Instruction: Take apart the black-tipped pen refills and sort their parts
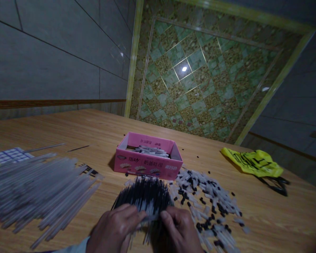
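Note:
In the lower middle of the head view, my left hand [117, 228] and my right hand [181, 228] are close together with fingers pinched. Between their fingertips runs a small translucent, tube-like piece [152, 218], blurred and partly covered by the fingers. Just beyond and under it lies a fanned pile of thin dark sticks [144, 191], some with pale ends. To the right of my right hand are scattered short clear tubes and small black caps [213, 198]. A pink cardboard box [147, 165] stands behind the dark sticks, holding pale stick-like pieces [152, 151].
Long translucent tubes [42, 193] lie heaped on the left of the wooden table [86, 123], near a checked cloth [12, 154]. A single thin dark stick [78, 148] lies behind them. At right rests a yellow bag [252, 163] with black lettering and strap.

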`<state>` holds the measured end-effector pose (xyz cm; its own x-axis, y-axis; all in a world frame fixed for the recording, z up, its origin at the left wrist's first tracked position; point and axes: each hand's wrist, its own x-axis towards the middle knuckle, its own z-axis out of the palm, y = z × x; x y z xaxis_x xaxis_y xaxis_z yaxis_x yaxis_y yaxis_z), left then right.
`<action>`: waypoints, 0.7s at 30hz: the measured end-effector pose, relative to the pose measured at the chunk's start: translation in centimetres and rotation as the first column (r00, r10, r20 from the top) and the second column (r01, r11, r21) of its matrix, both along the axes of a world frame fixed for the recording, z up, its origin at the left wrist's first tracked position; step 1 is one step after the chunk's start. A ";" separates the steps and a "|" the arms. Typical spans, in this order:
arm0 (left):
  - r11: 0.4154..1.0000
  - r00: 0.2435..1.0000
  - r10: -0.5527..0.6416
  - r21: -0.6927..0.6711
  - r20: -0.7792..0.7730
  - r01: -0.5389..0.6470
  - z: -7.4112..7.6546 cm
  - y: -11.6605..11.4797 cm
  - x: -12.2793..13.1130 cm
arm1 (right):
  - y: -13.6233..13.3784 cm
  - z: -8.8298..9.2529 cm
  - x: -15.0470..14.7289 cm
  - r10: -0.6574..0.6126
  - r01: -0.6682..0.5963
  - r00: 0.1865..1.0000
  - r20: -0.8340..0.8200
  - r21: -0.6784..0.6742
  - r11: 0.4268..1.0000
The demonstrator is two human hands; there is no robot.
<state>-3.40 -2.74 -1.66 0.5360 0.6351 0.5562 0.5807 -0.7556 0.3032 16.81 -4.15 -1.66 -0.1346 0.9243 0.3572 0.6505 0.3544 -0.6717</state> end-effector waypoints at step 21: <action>0.998 1.000 -0.002 -0.065 -0.007 0.002 0.0 0.1 0.2 | -0.2 -0.2 0.3 0.087 -0.091 0.993 -0.075 -0.053 0.994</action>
<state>-3.24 -2.61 -1.69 0.5407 0.6688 0.5102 0.5815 -0.7354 0.3478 17.13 -4.33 -1.82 -0.1929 0.9287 0.3166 0.5672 0.3689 -0.7364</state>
